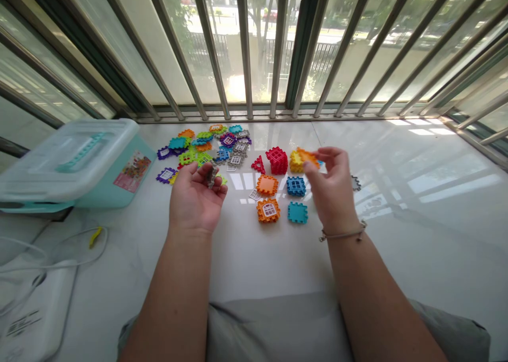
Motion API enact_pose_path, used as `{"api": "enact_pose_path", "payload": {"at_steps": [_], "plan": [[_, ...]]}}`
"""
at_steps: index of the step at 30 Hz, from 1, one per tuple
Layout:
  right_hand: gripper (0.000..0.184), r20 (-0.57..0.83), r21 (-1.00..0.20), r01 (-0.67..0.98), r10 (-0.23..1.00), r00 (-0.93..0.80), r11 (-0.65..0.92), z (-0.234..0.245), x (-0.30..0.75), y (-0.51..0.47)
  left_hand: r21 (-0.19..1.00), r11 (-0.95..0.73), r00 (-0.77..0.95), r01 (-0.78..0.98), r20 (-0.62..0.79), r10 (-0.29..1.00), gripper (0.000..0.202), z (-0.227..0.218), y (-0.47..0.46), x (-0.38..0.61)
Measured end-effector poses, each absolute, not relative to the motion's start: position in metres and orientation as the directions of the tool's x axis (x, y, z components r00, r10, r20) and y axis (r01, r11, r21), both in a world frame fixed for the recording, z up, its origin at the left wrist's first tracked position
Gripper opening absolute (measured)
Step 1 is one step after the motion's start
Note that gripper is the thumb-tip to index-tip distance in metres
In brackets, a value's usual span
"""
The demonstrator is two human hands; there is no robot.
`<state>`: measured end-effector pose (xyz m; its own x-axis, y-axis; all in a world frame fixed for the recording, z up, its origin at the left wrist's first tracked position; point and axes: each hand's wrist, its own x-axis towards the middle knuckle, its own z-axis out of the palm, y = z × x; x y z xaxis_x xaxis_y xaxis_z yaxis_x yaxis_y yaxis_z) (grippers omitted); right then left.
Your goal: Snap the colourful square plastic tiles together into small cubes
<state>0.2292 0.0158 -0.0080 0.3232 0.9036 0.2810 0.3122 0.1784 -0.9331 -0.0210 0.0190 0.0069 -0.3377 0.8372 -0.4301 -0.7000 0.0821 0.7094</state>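
Note:
My left hand [196, 195] is palm up, fingers curled round a small grey toothed tile [211, 174]. My right hand [331, 184] pinches an orange tile [307, 157] against a yellow-and-orange block [297, 161] on the white floor. Beside that block stands a red cube [277, 160], with a red triangle piece [258, 164] to its left. In front of them lie two orange square tiles [267, 184] [269, 210] and two blue ones [296, 186] [297, 212]. A loose heap of coloured tiles [206, 145] lies beyond my left hand.
A pale teal storage box [75, 163] with a translucent lid sits at the left. A white device [32, 314] with cables lies at the lower left. Window bars [246, 50] close off the far edge. A grey piece [355, 182] lies just right of my right hand.

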Motion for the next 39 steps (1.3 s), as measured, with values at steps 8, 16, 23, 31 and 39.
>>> {"api": "enact_pose_path", "payload": {"at_steps": [8,16,23,31,39], "plan": [[0.038,0.181,-0.7,0.685,0.978,-0.103,0.202,-0.019,0.195,0.004,0.785,0.155,-0.279,-0.6,-0.387,0.879,0.027,0.003,0.016,-0.012],[0.034,0.181,-0.651,0.744,0.983,-0.041,0.151,-0.02,0.196,0.008,0.823,0.226,-0.226,-0.521,-0.388,0.893,0.029,0.003,0.013,-0.005],[0.033,0.183,-0.611,0.78,0.983,-0.029,0.137,-0.026,0.195,0.011,0.818,0.245,-0.214,-0.521,-0.403,0.89,0.028,0.002,0.014,-0.004],[0.031,0.17,-0.554,0.824,0.985,-0.026,0.117,-0.028,0.194,0.013,0.826,0.262,-0.195,-0.499,-0.402,0.895,0.028,0.003,0.012,-0.001],[0.03,0.149,-0.529,0.841,0.988,-0.038,0.112,-0.032,0.194,0.013,0.837,0.265,-0.184,-0.479,-0.391,0.902,0.029,0.002,0.011,0.0]]}}
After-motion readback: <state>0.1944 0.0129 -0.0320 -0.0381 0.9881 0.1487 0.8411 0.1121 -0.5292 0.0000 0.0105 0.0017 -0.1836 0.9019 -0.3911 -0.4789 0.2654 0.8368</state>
